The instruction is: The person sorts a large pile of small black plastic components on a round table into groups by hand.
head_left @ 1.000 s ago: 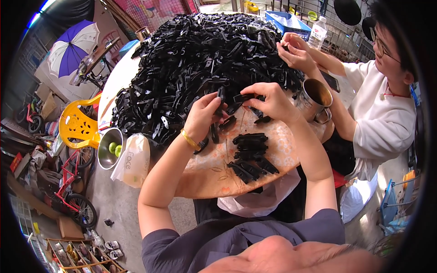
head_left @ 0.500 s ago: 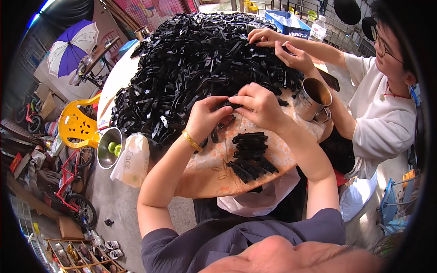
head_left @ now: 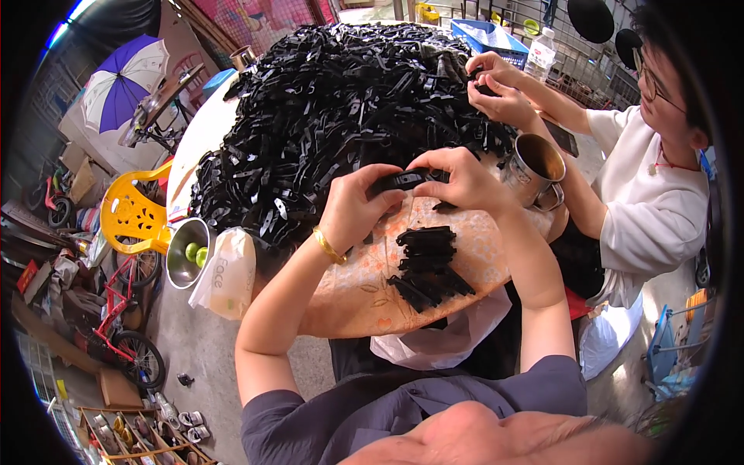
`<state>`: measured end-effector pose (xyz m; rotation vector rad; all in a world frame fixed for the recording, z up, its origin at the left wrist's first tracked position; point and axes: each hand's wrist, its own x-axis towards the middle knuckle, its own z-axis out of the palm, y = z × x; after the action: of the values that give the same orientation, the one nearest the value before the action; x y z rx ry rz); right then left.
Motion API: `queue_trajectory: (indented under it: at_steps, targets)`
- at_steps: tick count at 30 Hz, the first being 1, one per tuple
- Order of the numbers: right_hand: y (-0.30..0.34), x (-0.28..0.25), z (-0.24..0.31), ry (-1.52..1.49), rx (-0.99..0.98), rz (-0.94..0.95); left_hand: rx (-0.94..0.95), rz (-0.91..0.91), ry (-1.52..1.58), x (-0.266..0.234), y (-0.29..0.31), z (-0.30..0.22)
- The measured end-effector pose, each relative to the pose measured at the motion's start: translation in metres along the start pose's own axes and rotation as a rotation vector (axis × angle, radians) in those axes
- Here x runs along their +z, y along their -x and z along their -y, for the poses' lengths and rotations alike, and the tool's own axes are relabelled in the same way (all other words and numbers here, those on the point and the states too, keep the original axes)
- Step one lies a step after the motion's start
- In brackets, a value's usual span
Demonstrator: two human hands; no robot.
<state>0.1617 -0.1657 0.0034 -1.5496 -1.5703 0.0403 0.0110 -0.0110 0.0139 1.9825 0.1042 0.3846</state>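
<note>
A long black plastic part (head_left: pixel 406 180) is stretched between my two hands over the near edge of a big heap of like black parts (head_left: pixel 333 108). My left hand (head_left: pixel 358 203) pinches its left end between thumb and fingers. At the other end, the thumb and fingers of my right hand (head_left: pixel 459 178) are closed on it. Below my hands, several black parts (head_left: pixel 428 252) lie side by side in a small stack on the orange patterned tablecloth (head_left: pixel 349 298). Fingers cover both ends of the held part.
A metal mug (head_left: pixel 533 170) stands right of my right hand. Across the right side, another person's hands (head_left: pixel 496 85) hold a small black piece. At the left edge are a metal bowl (head_left: pixel 183 267) with green fruits and a pack of tissues (head_left: pixel 232 271).
My hands have drawn slightly apart and come lower, and the black part between them now shows its broad face. The other person's hands have moved off the heap and together.
</note>
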Motion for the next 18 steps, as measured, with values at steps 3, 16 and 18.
queue_trajectory:
  at_steps: [3,16,18]
  targets:
    - [0.003,-0.027,0.005,-0.281,0.396,0.262,-0.023,0.184,0.152,0.001,0.007,-0.003]
    - [0.007,-0.026,-0.003,-0.054,0.397,0.324,-0.103,0.184,-0.071,0.010,0.003,0.005]
    - [0.003,-0.012,-0.004,-0.246,0.376,0.124,-0.092,0.006,0.038,0.013,-0.002,0.016]
